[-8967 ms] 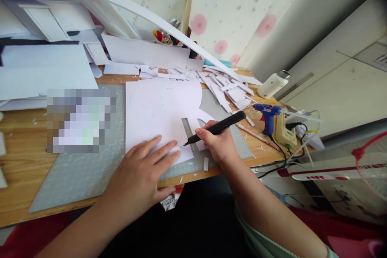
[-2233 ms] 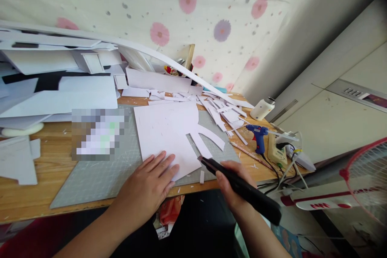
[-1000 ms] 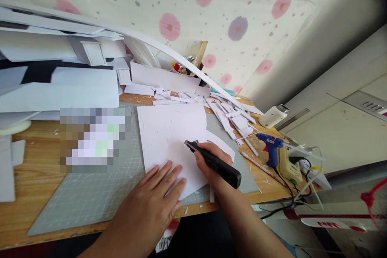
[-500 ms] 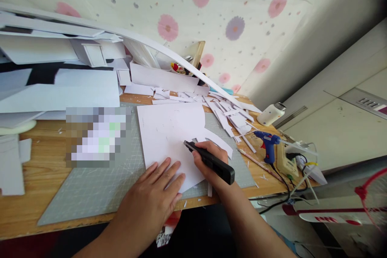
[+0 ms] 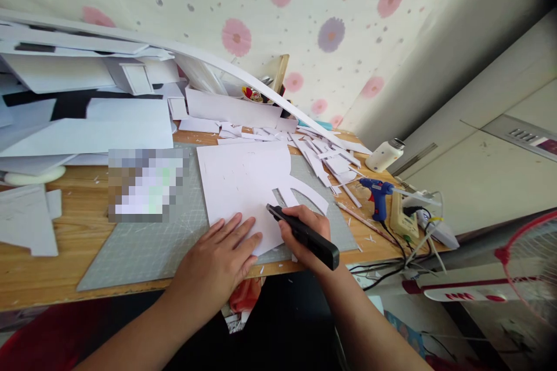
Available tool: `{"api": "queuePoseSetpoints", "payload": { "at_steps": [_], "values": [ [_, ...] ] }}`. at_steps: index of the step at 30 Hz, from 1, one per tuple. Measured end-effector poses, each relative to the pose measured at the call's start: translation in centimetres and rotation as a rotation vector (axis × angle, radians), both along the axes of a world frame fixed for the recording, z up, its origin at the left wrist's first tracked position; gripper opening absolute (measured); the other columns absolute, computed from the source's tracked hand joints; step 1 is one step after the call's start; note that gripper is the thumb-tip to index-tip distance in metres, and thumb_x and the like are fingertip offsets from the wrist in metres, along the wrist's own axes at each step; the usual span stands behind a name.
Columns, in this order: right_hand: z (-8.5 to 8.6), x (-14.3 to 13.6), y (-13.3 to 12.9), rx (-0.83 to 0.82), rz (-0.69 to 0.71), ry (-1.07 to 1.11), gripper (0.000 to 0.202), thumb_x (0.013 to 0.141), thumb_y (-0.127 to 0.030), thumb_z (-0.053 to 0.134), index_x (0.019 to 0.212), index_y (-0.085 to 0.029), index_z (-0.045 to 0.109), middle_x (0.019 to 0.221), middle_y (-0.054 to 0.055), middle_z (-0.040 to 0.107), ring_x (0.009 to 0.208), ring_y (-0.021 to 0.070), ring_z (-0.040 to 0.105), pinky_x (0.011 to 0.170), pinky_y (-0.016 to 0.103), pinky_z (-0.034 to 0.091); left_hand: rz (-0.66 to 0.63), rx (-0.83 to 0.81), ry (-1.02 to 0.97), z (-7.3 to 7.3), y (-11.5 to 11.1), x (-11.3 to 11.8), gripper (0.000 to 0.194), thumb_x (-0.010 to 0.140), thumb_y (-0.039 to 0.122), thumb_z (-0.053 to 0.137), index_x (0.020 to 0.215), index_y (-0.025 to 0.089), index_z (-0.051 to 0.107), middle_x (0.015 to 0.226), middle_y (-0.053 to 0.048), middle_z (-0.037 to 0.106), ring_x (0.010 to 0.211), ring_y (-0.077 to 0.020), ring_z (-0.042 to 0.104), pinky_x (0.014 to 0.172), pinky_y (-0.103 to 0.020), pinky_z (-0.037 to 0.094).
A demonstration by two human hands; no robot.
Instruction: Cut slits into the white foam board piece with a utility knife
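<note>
Cutter (image 5: 308, 237), black, gripped in my right hand (image 5: 313, 220), fingers wrapped around handle, blade end over white sheet (image 5: 243, 179), contact I cannot make out from my remote post; my left hand (image 5: 219, 254) lies palm down, fingers slightly spread, tips on sheet's near side; sheet, notched at right, lies on gray cutting mat (image 5: 139, 249) atop wooden desk (image 5: 82, 214); white scraps (image 5: 333, 163) heap beyond, blue glue gun (image 5: 378, 194) at right
</note>
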State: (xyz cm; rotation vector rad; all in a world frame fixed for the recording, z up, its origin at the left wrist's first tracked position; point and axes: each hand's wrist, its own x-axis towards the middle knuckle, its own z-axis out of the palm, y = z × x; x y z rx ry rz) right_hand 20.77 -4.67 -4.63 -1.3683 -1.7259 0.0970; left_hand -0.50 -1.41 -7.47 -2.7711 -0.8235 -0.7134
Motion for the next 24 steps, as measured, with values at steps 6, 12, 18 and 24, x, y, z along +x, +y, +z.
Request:
{"api": "queuePoseSetpoints", "payload": {
  "at_steps": [6, 12, 18, 24],
  "values": [
    [-0.4, 0.6, -2.9, 0.023, -0.018, -0.015, 0.011, 0.081, -0.020, 0.062, 0.092, -0.022, 0.061, 0.068, -0.002, 0.067, 0.055, 0.0120, 0.063, 0.056, 0.022, 0.051, -0.005, -0.015, 0.002, -0.4, 0.3, 0.0, 0.033, 0.098, 0.036, 0.043, 0.119, 0.024, 0.065, 0.134, -0.007, 0.061, 0.123, -0.0312, 0.057, 0.095, -0.052, 0.051],
    [-0.6, 0.9, -5.6, 0.063, -0.026, -0.044, 0.016, 0.080, -0.017, 0.062, 0.094, -0.022, 0.060, 0.072, 0.000, 0.069, 0.058, 0.0129, 0.065, 0.057, 0.022, 0.052, 0.002, -0.060, 0.013, -0.5, 0.2, -0.2, 0.035, 0.097, 0.039, 0.043, 0.120, 0.025, 0.065, 0.135, -0.007, 0.060, 0.126, -0.0305, 0.054, 0.099, -0.051, 0.048],
    [-0.4, 1.1, -7.1, 0.097, -0.021, -0.096, 0.018, 0.081, -0.016, 0.060, 0.097, -0.023, 0.058, 0.068, -0.001, 0.066, 0.055, 0.0128, 0.063, 0.055, 0.022, 0.050, 0.002, -0.049, 0.016, -0.6, 0.4, -0.5, 0.036, 0.098, 0.041, 0.042, 0.120, 0.024, 0.066, 0.135, -0.007, 0.060, 0.126, -0.0309, 0.055, 0.099, -0.051, 0.048],
    [-1.8, 1.0, -8.2, 0.094, -0.091, -0.012, 0.017, 0.081, -0.018, 0.062, 0.096, -0.024, 0.060, 0.066, -0.003, 0.066, 0.052, 0.0125, 0.062, 0.052, 0.023, 0.049, 0.010, 0.035, -0.001, -0.6, 0.8, -0.6, 0.036, 0.098, 0.037, 0.043, 0.120, 0.020, 0.065, 0.133, -0.009, 0.062, 0.124, -0.0331, 0.056, 0.097, -0.053, 0.049]
  ]
}}
